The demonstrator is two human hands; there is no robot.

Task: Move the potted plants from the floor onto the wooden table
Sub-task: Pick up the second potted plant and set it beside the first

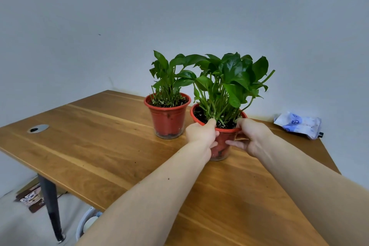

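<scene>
Two potted plants are sitting on a wooden table (83, 146), seen from a camera worn on a person's head, with a plain grey wall behind.

Far left, a round metal cable port (38, 128) is sitting flush in the tabletop. Below that edge, a dark table leg (51, 203) is reaching down to a pale floor, where some flat printed items (30, 197) are lying; what they are is unclear. A white round container (87, 221) is peeking out from under the table's near edge.

Moving right, the first potted plant (167, 118) is standing upright near the table's far edge, untouched, a red plastic pot of dark soil with glossy green leaves rising from it.

Just beside it, slightly nearer the camera, the second potted plant (219, 126) is resting with its base on the tabletop. Leaves of the two plants are overlapping. The left hand (201, 136) is gripping this pot's left side, thumb hooked over the red rim and fingers curling around the wall. The right hand (252, 136) is gripping the right side the same way, thumb on the rim, fingers wrapping around the front of the pot, their tips nearly meeting those of the other hand. Both bare forearms are stretching in from the lower edge.

Far right, near the table's back corner, a crumpled white packet with blue printing (298, 125) is lying flat, well apart from the pots.
</scene>
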